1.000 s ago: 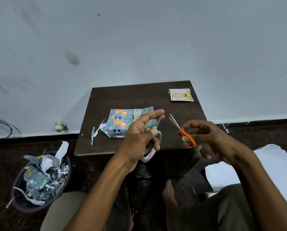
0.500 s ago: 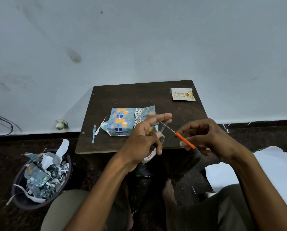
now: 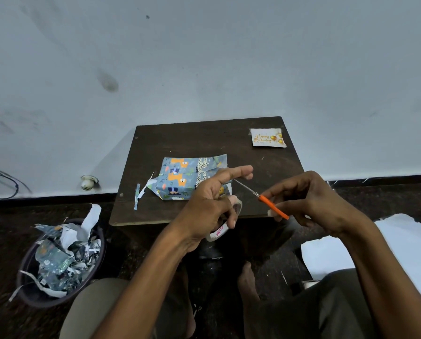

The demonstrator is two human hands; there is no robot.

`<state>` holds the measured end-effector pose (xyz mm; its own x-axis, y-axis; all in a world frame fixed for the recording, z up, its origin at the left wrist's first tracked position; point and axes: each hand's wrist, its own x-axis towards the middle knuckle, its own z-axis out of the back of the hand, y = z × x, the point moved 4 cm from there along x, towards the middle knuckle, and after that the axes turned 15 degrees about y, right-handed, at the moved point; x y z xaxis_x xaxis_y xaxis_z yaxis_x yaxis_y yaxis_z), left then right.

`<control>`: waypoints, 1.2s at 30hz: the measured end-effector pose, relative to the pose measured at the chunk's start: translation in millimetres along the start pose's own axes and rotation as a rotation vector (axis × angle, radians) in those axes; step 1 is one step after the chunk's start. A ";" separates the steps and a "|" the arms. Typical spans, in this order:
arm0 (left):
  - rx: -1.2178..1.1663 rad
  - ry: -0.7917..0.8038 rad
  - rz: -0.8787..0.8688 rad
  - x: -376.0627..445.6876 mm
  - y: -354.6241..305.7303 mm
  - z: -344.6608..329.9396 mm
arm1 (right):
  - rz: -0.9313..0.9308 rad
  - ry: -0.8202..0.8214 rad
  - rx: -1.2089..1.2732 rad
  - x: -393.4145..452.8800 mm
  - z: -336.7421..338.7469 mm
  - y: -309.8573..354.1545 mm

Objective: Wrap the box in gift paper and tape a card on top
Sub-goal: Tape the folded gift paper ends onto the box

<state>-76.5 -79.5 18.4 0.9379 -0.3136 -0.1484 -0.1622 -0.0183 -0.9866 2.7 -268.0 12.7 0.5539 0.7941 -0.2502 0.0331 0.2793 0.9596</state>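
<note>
The box (image 3: 180, 178), wrapped in blue animal-print gift paper, lies in the middle of the small dark table (image 3: 204, 140). A white "Happy Birthday" card (image 3: 267, 138) lies at the table's far right corner. My left hand (image 3: 212, 204) holds a clear tape roll (image 3: 220, 230) near the front edge, index finger stretched out to the right. My right hand (image 3: 309, 201) grips orange-handled scissors (image 3: 265, 200), whose blades point at the stretched finger of the left hand.
Paper scraps (image 3: 141, 192) lie on the table left of the box. A dark bin (image 3: 58, 263) full of paper offcuts stands on the floor at the left. A white sheet (image 3: 400, 243) lies on the floor at the right. My legs are below.
The scissors' blades have closed and moved left toward my left hand's stretched finger. My left hand has stayed over the table's front edge with the tape roll.
</note>
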 end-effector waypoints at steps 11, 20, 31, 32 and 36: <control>0.013 0.004 -0.024 -0.7 -1.6 -0.2 | -0.035 -0.004 -0.003 -5.2 5.0 -0.9; 0.026 -0.054 -0.075 1.8 0.9 5.3 | -0.081 -0.033 -0.057 -5.1 1.8 1.9; 0.052 -0.076 -0.113 5.0 3.1 6.4 | -0.084 0.023 -0.113 0.0 -11.8 10.3; 0.054 -0.076 -0.112 5.3 2.9 6.3 | -0.079 0.019 -0.108 0.0 -11.5 10.2; 0.056 -0.077 -0.113 5.6 1.9 5.7 | -0.042 -0.018 -0.055 -2.3 -6.2 9.2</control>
<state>-69.8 -75.8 15.3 0.9703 -0.2388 -0.0391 -0.0392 0.0043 -0.9992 -3.5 -263.9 21.3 0.5682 0.7712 -0.2872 0.0110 0.3418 0.9397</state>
